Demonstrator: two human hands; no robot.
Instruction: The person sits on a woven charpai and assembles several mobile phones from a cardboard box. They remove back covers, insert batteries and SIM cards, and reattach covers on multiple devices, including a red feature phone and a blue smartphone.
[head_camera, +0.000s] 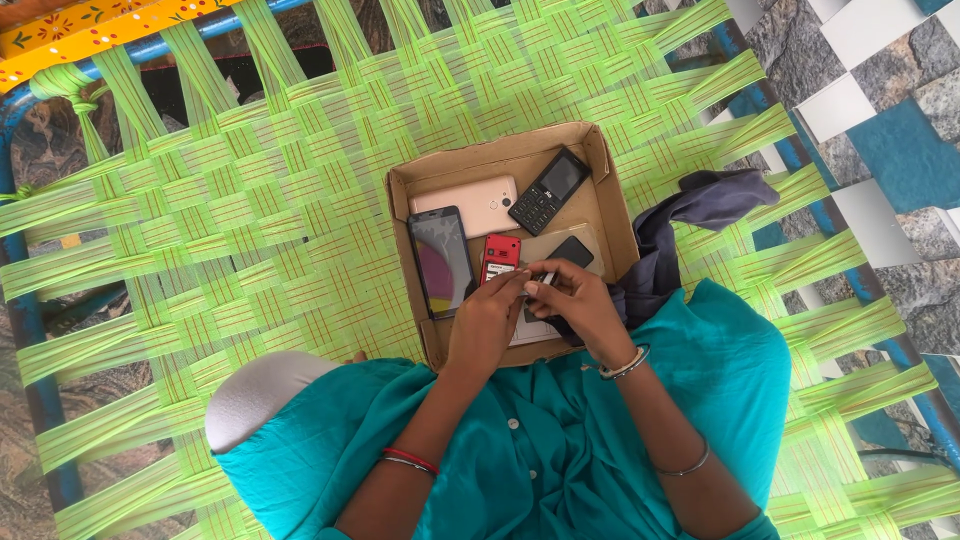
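Observation:
My left hand (487, 322) and my right hand (578, 303) meet over the near part of an open cardboard box (600, 215), fingertips together. Between them they pinch a small pale part (531, 283); its kind is too small to tell. Just beyond the fingers lies a small red phone (500, 256). To its left is a dark-screened smartphone (441, 260). At the back of the box lie a pink phone (470, 200), face down, and a black keypad phone (548, 190). A small black item (573, 250) rests on a tan piece beside my right hand.
The box sits on a cot woven from bright green straps (250, 200) with a blue metal frame (30, 330). A dark grey cloth (700, 205) lies right of the box. My teal clothing (560, 450) covers the near side. Stone and tile floor (880, 120) shows at the right.

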